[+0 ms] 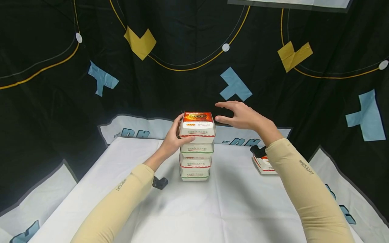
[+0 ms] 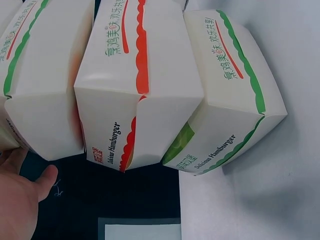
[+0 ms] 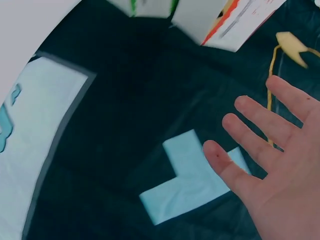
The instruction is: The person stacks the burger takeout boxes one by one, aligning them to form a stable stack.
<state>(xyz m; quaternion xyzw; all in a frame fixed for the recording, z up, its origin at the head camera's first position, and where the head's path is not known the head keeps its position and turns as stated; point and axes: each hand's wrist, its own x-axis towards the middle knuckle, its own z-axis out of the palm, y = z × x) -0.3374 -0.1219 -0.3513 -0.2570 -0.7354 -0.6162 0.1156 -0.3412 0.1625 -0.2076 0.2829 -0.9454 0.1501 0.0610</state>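
Several white paper hamburger boxes stand in one upright stack on the table, red-trimmed and green-trimmed ones alternating. The topmost hamburger box [image 1: 199,132] has a burger picture on its lid. My left hand [image 1: 171,141] grips this top box at its left side, thumb across the lower front and fingers along the left. Below it is a green-trimmed box [image 1: 197,149]; the left wrist view shows a lower red-trimmed box [image 2: 145,75] close up. To the right of the stack, my right hand [image 1: 243,116] hangs in the air, fingers spread and holding nothing, apart from the top box.
Another red-trimmed hamburger box [image 1: 263,166] sits on the table at the right, partly hidden by the right sleeve and wrist camera. A white cloth [image 1: 194,209] covers the table. Behind it hangs a black curtain [image 1: 182,87] with blue and yellow tape pieces.
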